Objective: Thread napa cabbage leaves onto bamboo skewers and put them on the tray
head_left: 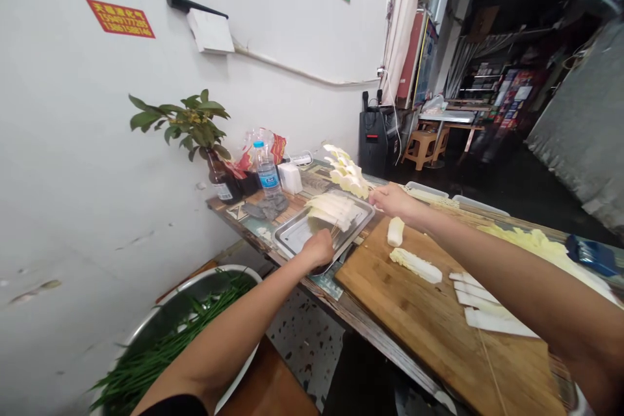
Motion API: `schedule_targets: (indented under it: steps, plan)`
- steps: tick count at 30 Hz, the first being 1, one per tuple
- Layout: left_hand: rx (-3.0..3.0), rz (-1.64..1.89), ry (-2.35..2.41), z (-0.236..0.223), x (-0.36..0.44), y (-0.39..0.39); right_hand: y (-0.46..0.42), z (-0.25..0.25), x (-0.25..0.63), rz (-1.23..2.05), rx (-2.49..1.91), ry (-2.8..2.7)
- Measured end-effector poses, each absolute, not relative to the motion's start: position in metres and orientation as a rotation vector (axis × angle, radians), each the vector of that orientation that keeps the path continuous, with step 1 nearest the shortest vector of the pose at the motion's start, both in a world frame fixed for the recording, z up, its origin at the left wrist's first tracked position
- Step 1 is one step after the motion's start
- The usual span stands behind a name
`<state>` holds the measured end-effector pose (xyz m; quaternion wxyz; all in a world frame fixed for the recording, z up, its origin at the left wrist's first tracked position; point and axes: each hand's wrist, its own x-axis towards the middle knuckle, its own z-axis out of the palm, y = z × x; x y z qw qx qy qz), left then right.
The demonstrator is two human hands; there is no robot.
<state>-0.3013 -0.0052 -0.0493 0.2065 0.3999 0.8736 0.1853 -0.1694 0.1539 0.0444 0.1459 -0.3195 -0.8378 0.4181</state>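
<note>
Currently, the step in hand appears to be arranging skewered cabbage at the metal tray. The right hand grasps the end of the raised cabbage beyond the tray's rim. The left hand is closed around thin sticks beside the cabbage strips over the tray. Presumably, the next move calls for level, controlled lowering.

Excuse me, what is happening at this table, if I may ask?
The person's right hand holds up frilly white-and-yellow cabbage pieces near the rectangular silver metal tray. The left hand is beside pale cabbage strips at the tray; its grip is unclear. Other cut cabbage pieces lie on the brown wooden board.
</note>
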Motion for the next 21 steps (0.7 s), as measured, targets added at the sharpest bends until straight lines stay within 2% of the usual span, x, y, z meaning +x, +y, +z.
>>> schedule_targets:
  steps: [14,21]
  plan:
    - [1.286,0.608,2.515,-0.058,-0.305,-0.013,0.170,0.046,-0.149,0.985,-0.906,-2.437]
    - [1.405,0.533,2.447,-0.065,-0.318,-0.013,0.171,0.049,-0.160,0.785,-0.824,-2.553]
